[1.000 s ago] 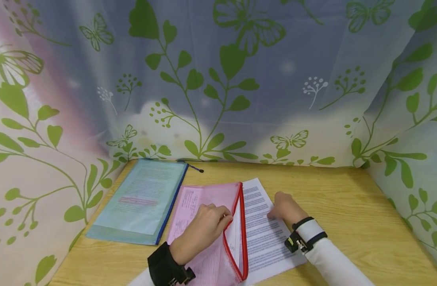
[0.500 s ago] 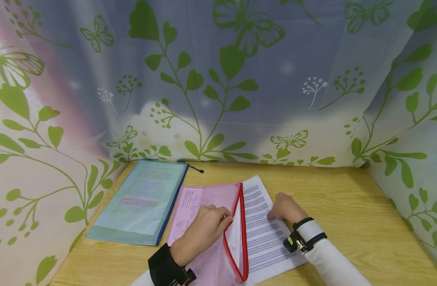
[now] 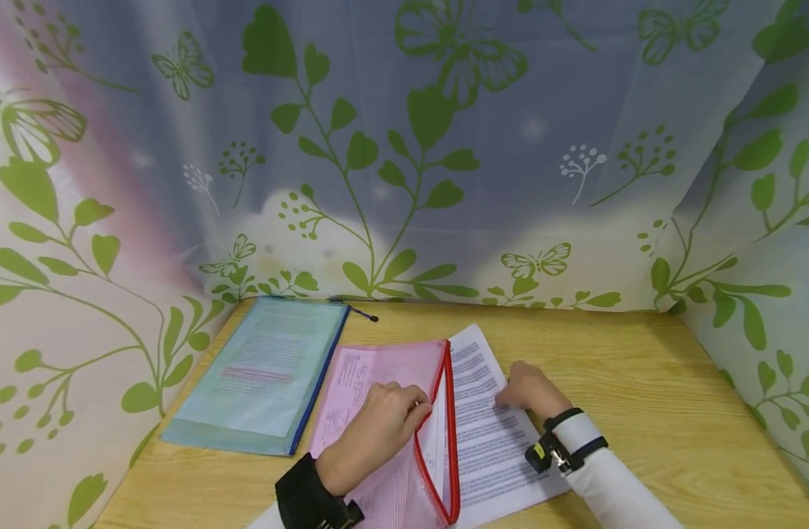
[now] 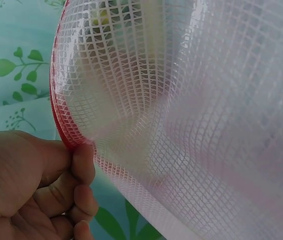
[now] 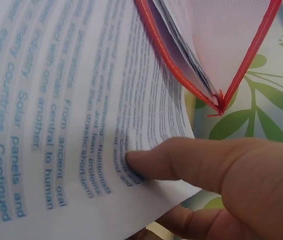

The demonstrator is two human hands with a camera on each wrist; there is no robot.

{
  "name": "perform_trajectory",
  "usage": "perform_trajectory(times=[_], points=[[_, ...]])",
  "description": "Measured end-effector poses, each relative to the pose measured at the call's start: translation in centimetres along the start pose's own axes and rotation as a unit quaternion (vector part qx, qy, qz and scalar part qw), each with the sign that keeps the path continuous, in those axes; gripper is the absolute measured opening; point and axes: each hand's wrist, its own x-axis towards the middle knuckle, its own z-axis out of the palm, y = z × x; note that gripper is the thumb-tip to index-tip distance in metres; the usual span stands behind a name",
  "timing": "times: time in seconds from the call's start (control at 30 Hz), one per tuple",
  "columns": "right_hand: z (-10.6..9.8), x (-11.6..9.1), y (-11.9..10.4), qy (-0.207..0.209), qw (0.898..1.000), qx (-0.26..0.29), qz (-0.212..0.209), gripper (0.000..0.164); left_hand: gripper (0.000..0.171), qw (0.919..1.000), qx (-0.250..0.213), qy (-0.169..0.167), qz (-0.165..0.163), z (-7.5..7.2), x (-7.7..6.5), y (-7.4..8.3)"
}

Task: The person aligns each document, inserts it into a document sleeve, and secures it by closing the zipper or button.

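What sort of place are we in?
Probably a curtained desk: patterned curtains behind and beside a wood-grain tabletop, with a printed sheet and a pink zip pouch on it. Home or office, I can't tell.

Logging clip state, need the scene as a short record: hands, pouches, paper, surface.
left hand: pinches red-zipped edge of translucent pink mesh pouch
right hand: holds edge of printed white paper, thumb on top
pink pouch: mouth open, papers inside
printed white paper: partly covered by pink pouch
translucent blue-green plastic pouch: flat, left of pink pouch, printed page inside
surface: yellowish wood-grain table
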Motion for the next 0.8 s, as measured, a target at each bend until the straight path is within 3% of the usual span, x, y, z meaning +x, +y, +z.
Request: perform_trajectory(times=[0.27, 0.43, 0.53, 0.67, 0.8], points=[[-0.1, -0.6, -0.1, 0.011, 1.000, 0.013, -0.011, 0.018, 0.011, 1.0000, 0.002, 0.005, 0.004, -0.1, -0.1, 0.0], [-0.2, -0.9, 0.1, 0.020, 0.999, 0.025, -0.025, 0.019, 0.011, 1.0000, -0.001, 0.004, 0.006, -0.1, -0.1, 0.0], [-0.1, -1.2, 0.6, 0.022, 0.999, 0.022, -0.025, 0.028, 0.011, 1.0000, -0.004, 0.000, 0.005, -0.2, -0.1, -0.1], [0.1, -1.2, 1.9, 0.014, 0.999, 0.023, -0.024, 0.017, 0.011, 1.0000, -0.008, -0.003, 0.002, -0.3, -0.1, -0.3], [-0.1, -1.3, 2.8, -0.004, 0.998, 0.035, -0.043, 0.024, 0.011, 1.0000, -0.008, -0.003, -0.001, -0.3, -0.1, -0.4]])
